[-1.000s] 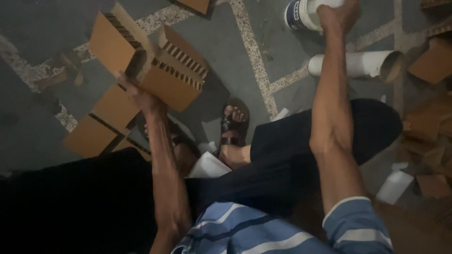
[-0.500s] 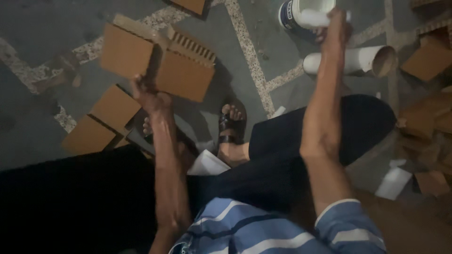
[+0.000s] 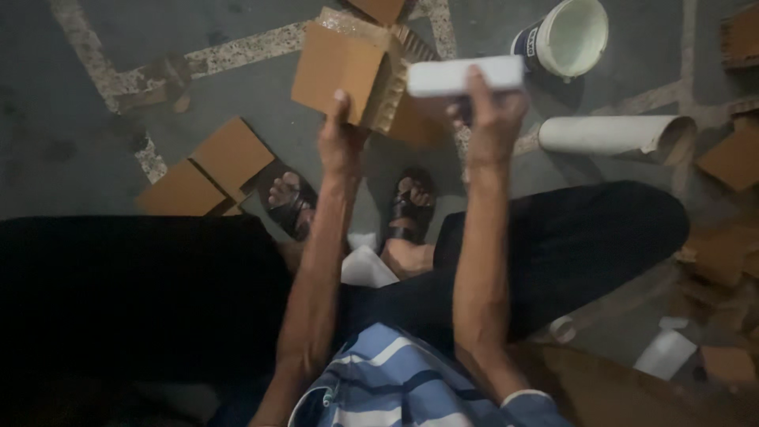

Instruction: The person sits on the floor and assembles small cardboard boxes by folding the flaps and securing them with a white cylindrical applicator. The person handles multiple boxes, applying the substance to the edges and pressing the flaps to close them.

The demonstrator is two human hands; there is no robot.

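I am sitting low over a dark grey stone floor (image 3: 95, 119) with pale speckled strips inlaid across it, and the light is dim. My left hand (image 3: 341, 141) is raised in front of me, fingers and thumb closed around the lower edge of a brown cardboard box piece (image 3: 348, 73), whose open corrugated edge faces right. My right hand (image 3: 489, 115) is up beside it, fingers wrapped shut around a flat white block (image 3: 465, 76) held level, its left end just touching or overlapping the cardboard; I cannot tell which.

Taking the cardboard box piece as my landmark: directly below it, past my wrists, are my two feet in dark sandals (image 3: 407, 207) on the floor. Down and to the left of it lie two flat brown cardboard squares (image 3: 209, 166), side by side and touching. To its right, beyond the white block, stands a white bucket (image 3: 563, 35), tipped so that its pale inside shows. Below the bucket and right of the cardboard lies a white tube (image 3: 613, 134) on its side. Further right, at the edge, are more brown cardboard scraps (image 3: 735, 158). Well below the cardboard, between my legs, a white sheet (image 3: 368, 269) rests against my dark trousers.
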